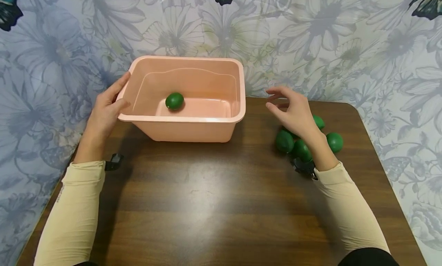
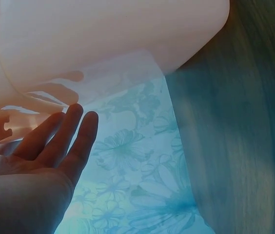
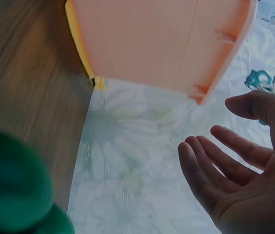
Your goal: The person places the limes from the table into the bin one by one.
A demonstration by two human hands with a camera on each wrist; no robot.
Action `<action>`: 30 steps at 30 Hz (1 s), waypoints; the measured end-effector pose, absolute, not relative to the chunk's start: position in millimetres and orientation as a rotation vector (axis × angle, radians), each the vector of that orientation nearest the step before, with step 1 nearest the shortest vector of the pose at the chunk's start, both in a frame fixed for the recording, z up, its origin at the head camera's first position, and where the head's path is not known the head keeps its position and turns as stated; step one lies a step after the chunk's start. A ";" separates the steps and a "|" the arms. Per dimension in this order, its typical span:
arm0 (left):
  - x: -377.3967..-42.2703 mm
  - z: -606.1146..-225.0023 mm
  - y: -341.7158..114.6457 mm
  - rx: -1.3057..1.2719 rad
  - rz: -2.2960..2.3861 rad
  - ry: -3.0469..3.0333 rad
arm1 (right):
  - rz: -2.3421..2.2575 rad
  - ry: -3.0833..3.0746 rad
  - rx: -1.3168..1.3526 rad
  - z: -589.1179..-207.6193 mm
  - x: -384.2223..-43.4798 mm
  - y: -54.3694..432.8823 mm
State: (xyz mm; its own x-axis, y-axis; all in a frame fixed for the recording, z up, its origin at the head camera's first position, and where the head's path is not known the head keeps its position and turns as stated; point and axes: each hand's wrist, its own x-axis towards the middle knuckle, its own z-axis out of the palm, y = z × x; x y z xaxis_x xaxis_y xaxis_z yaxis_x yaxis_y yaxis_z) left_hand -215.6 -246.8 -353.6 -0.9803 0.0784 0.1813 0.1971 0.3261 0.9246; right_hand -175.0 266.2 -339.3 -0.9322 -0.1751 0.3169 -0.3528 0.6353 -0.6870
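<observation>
A peach plastic tub (image 1: 186, 129) stands at the back of the table with one green lime (image 1: 174, 101) inside. My left hand (image 1: 106, 108) holds the tub's left rim, thumb over the edge; in the left wrist view its other fingers (image 2: 57, 141) extend beneath the rim. To the right of the tub, my right hand (image 1: 290, 108) hovers empty with fingers loosely bent and thumb apart. Below and behind it lie several more limes (image 1: 284, 141), partly hidden by the hand and wrist. A blurred lime (image 3: 13, 180) shows close up in the right wrist view.
The brown wooden table (image 1: 193, 197) ends at the back against a floral wall covering (image 1: 331, 47). Its right edge slants past the lime group. Dark wrist devices (image 1: 114, 162) are strapped at both cuffs.
</observation>
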 end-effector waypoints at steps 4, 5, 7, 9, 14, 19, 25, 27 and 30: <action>-216.2 -352.9 -246.2 -0.266 -1.816 -2.424 | 1.164 -2.659 0.385 -340.1 -162.8 282.1; -216.1 -352.7 -245.9 -0.264 -1.829 -2.418 | 1.159 -2.669 0.369 -340.5 -159.4 286.2; -215.8 -352.9 -245.7 -0.259 -1.824 -2.426 | 1.141 -2.684 0.356 -341.4 -152.0 294.7; -215.7 -353.4 -245.6 -0.253 -1.810 -2.443 | 1.111 -2.703 0.345 -342.7 -143.8 303.4; -215.1 -352.6 -244.9 -0.241 -1.748 -2.482 | 1.010 -2.756 0.302 -347.7 -125.1 327.7; -216.0 -351.7 -244.6 -0.241 -1.748 -2.476 | 0.965 -2.766 0.224 -353.3 -113.1 356.3; -215.7 -351.7 -244.1 -0.229 -1.771 -2.459 | 0.977 -2.764 0.167 -359.8 -105.6 385.1; -216.0 -352.3 -243.7 -0.228 -1.774 -2.458 | 0.979 -2.770 0.140 -362.6 -104.8 393.6; -216.5 -353.5 -243.8 -0.230 -1.778 -2.454 | 0.985 -2.784 0.107 -366.6 -105.1 404.4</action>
State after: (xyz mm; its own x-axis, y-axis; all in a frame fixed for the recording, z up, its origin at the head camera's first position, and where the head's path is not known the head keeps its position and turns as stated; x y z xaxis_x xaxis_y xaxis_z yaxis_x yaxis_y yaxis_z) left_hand -216.5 -243.8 -353.5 -0.9834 0.0621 0.1708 0.1816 0.3058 0.9346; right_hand -105.1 404.4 -366.6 -0.9801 -0.0057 0.1983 -0.1292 0.7770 -0.6161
